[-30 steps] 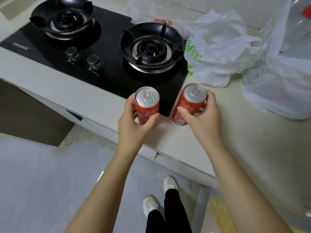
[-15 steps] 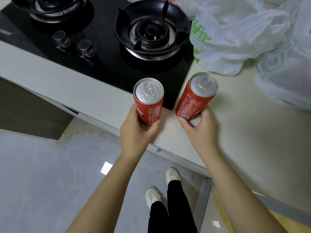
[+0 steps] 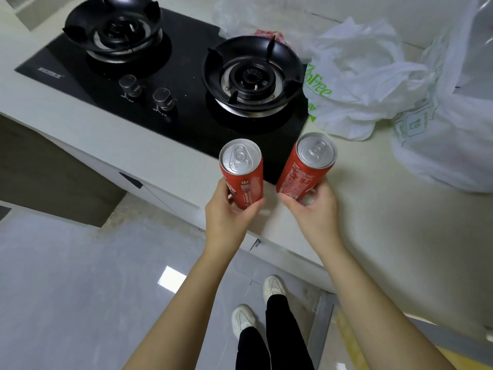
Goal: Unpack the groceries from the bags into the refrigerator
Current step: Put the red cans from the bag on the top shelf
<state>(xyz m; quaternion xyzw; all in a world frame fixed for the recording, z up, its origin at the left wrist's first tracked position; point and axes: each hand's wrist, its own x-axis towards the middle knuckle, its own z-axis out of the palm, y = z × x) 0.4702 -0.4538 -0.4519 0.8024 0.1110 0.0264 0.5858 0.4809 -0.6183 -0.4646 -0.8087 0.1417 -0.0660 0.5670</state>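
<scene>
The person's left hand (image 3: 229, 217) is gripping a red drink can (image 3: 244, 180) round its lower half, fingers and thumb curled about it, and is holding it nearly upright over the front edge of the countertop (image 3: 386, 236), its silver top facing the camera. The right hand (image 3: 316, 212) is gripping a second red can (image 3: 302, 172) by its base, fingers wrapped underneath, and this can is tilting, its top leaning toward the back right. The two cans are sitting side by side but apart, both just in front of the front right corner of the black gas stove (image 3: 186, 110), whose two knobs (image 3: 145, 93) are facing the front edge. A white plastic bag with green lettering (image 3: 360, 84) is lying crumpled on the countertop just right of the stove, touching its right edge. A larger white bag (image 3: 453, 145) is slumping toward the countertop's right edge, and a clear bag (image 3: 245, 14) is lying behind the stove at the back. Below, the person's white shoes (image 3: 272, 288) are standing on the grey tiled floor (image 3: 80, 289).
</scene>
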